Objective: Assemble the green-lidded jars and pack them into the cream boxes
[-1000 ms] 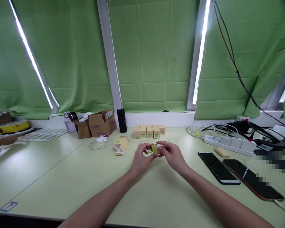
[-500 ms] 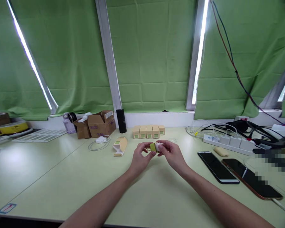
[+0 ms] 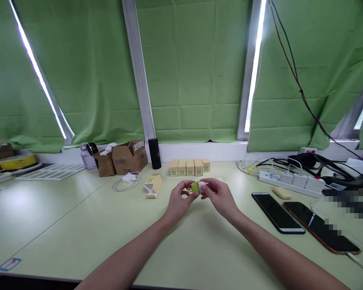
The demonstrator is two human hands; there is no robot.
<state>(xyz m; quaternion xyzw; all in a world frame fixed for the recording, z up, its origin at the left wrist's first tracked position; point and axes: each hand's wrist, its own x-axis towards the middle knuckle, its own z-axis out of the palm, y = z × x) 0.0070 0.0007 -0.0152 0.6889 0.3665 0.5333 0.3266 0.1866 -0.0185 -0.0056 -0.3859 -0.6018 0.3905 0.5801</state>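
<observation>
Over the middle of the table, my left hand [image 3: 181, 201] pinches a small green piece [image 3: 195, 187] between thumb and fingers. A small pale ring shows at its left side. My right hand [image 3: 219, 198] has its fingers closed on a white rounded piece [image 3: 201, 186] right against the green one. Whether the two pieces are joined I cannot tell; fingers partly cover both. Behind my hands, several small cardboard boxes [image 3: 182, 168] with green labels stand in a row. An opened cardboard box [image 3: 153, 186] lies to the left of my left hand.
At the back left are larger brown cartons [image 3: 129, 158], a black cylinder [image 3: 154, 154] and a white charger [image 3: 128, 178] with its cable. Two phones [image 3: 277, 212] lie to the right, with a power strip [image 3: 290, 182] and tangled cables behind them. Green blinds hang beyond the table.
</observation>
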